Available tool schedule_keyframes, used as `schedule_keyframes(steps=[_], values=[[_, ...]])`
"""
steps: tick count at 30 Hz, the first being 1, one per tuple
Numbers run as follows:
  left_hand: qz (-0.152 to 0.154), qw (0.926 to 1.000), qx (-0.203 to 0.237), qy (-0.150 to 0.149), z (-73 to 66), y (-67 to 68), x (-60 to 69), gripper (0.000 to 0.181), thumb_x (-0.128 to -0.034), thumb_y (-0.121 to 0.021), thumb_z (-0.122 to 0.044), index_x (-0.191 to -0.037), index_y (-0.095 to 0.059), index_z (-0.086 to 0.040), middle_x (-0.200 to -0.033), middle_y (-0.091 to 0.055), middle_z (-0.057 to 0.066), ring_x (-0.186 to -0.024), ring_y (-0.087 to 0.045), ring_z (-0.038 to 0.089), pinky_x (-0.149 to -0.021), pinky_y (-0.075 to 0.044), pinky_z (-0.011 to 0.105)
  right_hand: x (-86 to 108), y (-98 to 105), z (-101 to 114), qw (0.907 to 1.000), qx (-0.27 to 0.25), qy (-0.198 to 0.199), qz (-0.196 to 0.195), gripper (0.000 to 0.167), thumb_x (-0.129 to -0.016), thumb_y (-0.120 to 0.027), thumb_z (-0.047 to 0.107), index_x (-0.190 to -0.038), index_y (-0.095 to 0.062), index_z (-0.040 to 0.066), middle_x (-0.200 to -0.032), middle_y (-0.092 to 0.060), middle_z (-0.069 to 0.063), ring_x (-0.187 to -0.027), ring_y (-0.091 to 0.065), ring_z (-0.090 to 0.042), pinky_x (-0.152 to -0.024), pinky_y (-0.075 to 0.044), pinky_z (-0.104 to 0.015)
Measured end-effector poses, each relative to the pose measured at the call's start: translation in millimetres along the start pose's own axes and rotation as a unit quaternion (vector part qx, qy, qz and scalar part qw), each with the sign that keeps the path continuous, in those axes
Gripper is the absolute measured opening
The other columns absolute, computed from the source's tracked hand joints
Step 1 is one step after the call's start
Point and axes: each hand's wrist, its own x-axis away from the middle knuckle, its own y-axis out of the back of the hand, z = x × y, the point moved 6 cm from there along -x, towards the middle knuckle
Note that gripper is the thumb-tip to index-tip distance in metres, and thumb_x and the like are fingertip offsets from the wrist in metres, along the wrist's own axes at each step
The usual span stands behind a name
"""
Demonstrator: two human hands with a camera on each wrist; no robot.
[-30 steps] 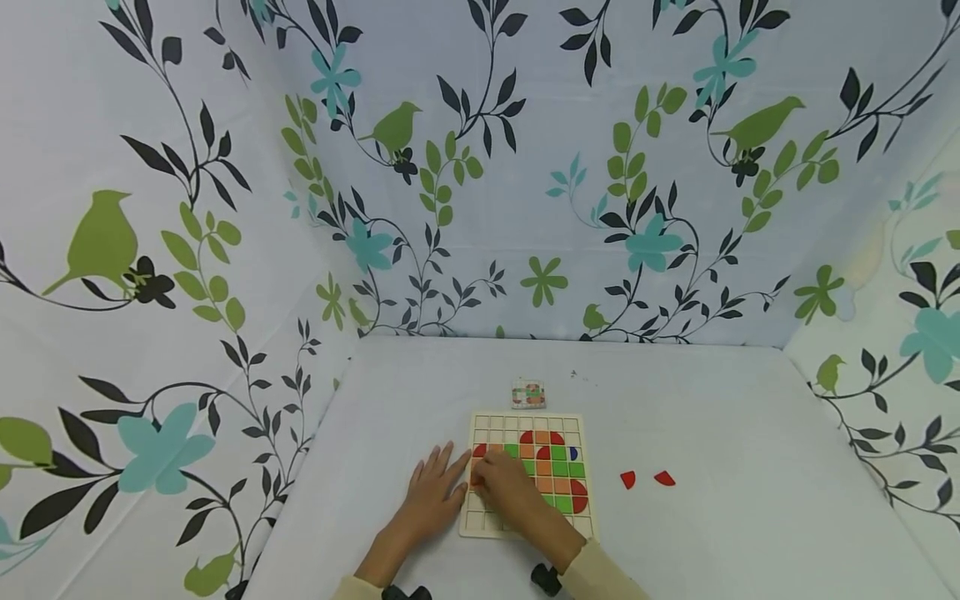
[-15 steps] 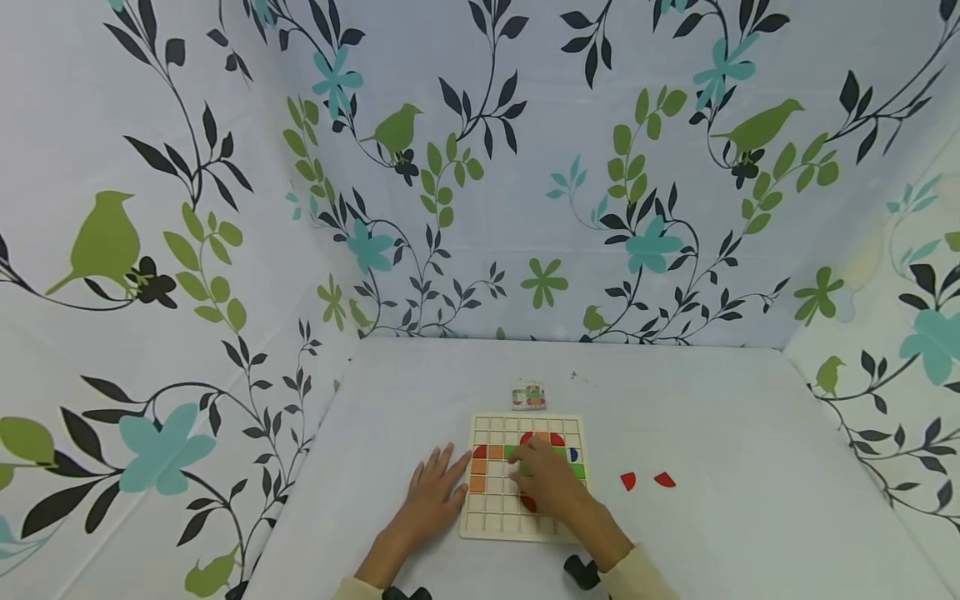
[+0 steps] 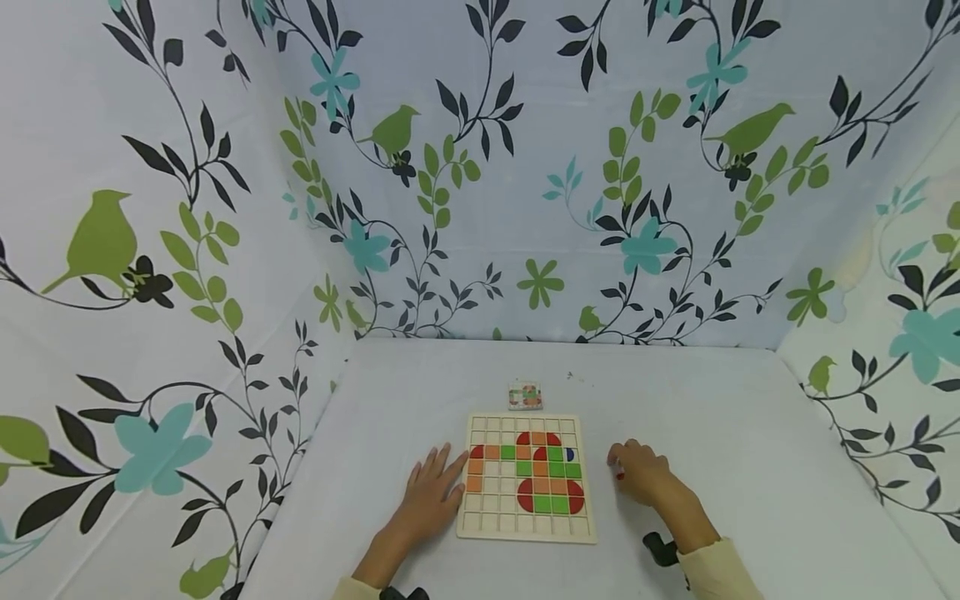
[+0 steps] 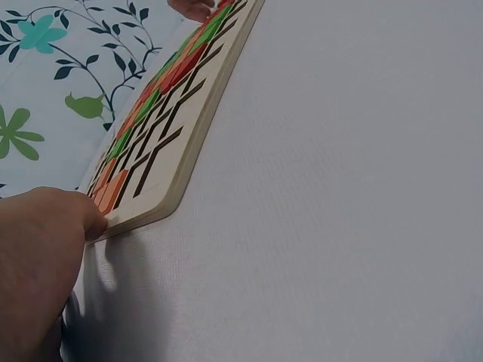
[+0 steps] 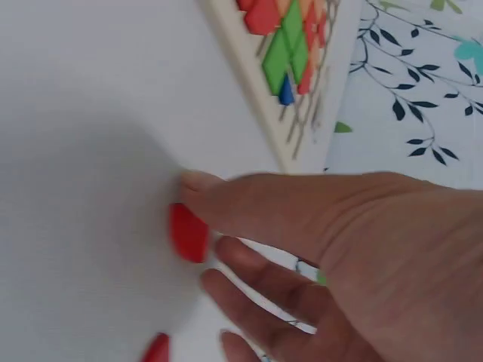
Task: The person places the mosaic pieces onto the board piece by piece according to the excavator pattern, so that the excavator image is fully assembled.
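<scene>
A pale wooden grid board lies on the table, its grid partly filled with red, orange and green pieces and one small blue piece. My left hand rests flat beside the board, fingers spread, with fingertips at its left edge; in the left wrist view the thumb meets a corner. To the right of the board, my right hand is low over the table. Its thumb and fingers stand around a red rounded piece, apart from each other. A second red piece lies nearby, hidden by the hand in the head view.
A small card with a coloured pattern lies just beyond the board. White cloth covers the table. Leaf-and-bird printed fabric hangs at the back and both sides.
My right hand has left the board's left side, crossed over its middle and come down by the loose red pieces on the right. My left hand has stayed put.
</scene>
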Motion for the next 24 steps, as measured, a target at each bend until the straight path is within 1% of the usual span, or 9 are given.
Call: schedule_keyframes(steps=[3,6,9,12,15,18,19,21,24], values=[[0.001,1.0000,0.001,0.000,0.0,1.0,0.6,0.055,-0.1091,-0.052,-0.030,-0.162,-0.044,-0.020,-0.172,-0.028,0.019,-0.160,-0.020,0.047,-0.125,-0.016,0.072,1.3,-6.5,-9.7,0.9996,-0.025,0.003,-0.010,0.023,-0.089,-0.081,0.005,-0.108,-0.068,0.008,-0.095,-0.063,-0.005,-0.086,-0.059,-0.024,-0.083,-0.050,-0.055],[0.002,1.0000,0.004,-0.005,-1.6,2.7,1.4,0.055,-0.1089,-0.053,-0.030,-0.162,-0.044,-0.020,-0.172,-0.028,0.020,-0.159,-0.021,0.048,-0.124,-0.016,0.073,0.5,-12.5,-19.5,0.9987,-0.045,0.002,-0.025,0.025,-0.089,-0.084,0.012,-0.108,-0.067,0.006,-0.088,-0.061,-0.004,-0.080,-0.058,-0.021,-0.079,-0.048,-0.051],[0.004,1.0000,0.006,-0.004,-1.7,3.3,1.9,0.055,-0.1089,-0.053,-0.030,-0.162,-0.045,-0.020,-0.172,-0.028,0.020,-0.160,-0.021,0.047,-0.124,-0.016,0.073,-0.2,-17.7,-27.3,0.9985,-0.047,-0.003,-0.026,0.030,-0.087,-0.086,0.017,-0.109,-0.068,0.007,-0.092,-0.062,-0.004,-0.082,-0.060,-0.020,-0.080,-0.048,-0.052],[0.003,1.0000,0.009,-0.001,-1.0,2.4,2.1,0.055,-0.1088,-0.053,-0.030,-0.162,-0.045,-0.019,-0.172,-0.029,0.019,-0.160,-0.021,0.047,-0.124,-0.016,0.073,1.4,-20.7,-31.3,0.9984,-0.054,-0.006,-0.019,0.028,-0.087,-0.086,0.012,-0.108,-0.067,0.008,-0.095,-0.064,-0.005,-0.086,-0.062,-0.020,-0.082,-0.048,-0.053],[0.000,1.0000,0.010,0.001,-1.2,2.5,2.5,0.055,-0.1084,-0.054,-0.030,-0.161,-0.046,-0.019,-0.172,-0.029,0.020,-0.159,-0.021,0.047,-0.124,-0.016,0.073,3.5,-23.7,-31.4,0.9968,-0.079,-0.007,-0.010,0.028,-0.088,-0.084,0.009,-0.109,-0.066,0.007,-0.093,-0.065,-0.004,-0.084,-0.061,-0.020,-0.080,-0.053,-0.049],[-0.002,1.0000,0.007,-0.003,-1.2,2.0,2.4,0.054,-0.1084,-0.053,-0.030,-0.161,-0.046,-0.019,-0.171,-0.030,0.021,-0.159,-0.022,0.048,-0.123,-0.017,0.073,6.2,-26.0,-30.1,0.9940,-0.108,-0.015,-0.005,0.036,-0.088,-0.085,0.012,-0.115,-0.063,0.003,-0.091,-0.062,-0.005,-0.084,-0.058,-0.020,-0.078,-0.056,-0.043],[-0.004,1.0000,0.007,-0.004,-1.3,2.1,2.3,0.054,-0.1084,-0.053,-0.030,-0.161,-0.046,-0.019,-0.171,-0.030,0.021,-0.159,-0.022,0.049,-0.123,-0.017,0.074,7.2,-26.5,-29.5,0.9937,-0.111,-0.016,-0.008,0.039,-0.088,-0.086,0.012,-0.118,-0.063,0.003,-0.094,-0.061,-0.006,-0.085,-0.058,-0.020,-0.079,-0.058,-0.042],[-0.005,0.9999,0.007,-0.007,-1.3,1.9,2.2,0.054,-0.1085,-0.053,-0.030,-0.161,-0.046,-0.019,-0.171,-0.030,0.021,-0.159,-0.022,0.049,-0.123,-0.017,0.074,8.8,-26.3,-27.8,0.9942,-0.105,-0.011,-0.017,0.044,-0.086,-0.087,0.011,-0.122,-0.063,0.002,-0.102,-0.062,-0.009,-0.092,-0.059,-0.021,-0.086,-0.061,-0.044],[-0.007,0.9999,0.011,-0.008,-1.7,2.2,2.3,0.054,-0.1082,-0.054,-0.029,-0.161,-0.047,-0.018,-0.171,-0.031,0.022,-0.158,-0.023,0.050,-0.122,-0.017,0.074,12.9,-24.4,-23.9,0.9951,-0.094,0.005,-0.030,0.038,-0.088,-0.084,0.006,-0.121,-0.066,0.004,-0.110,-0.063,-0.010,-0.098,-0.060,-0.022,-0.096,-0.059,-0.049]])
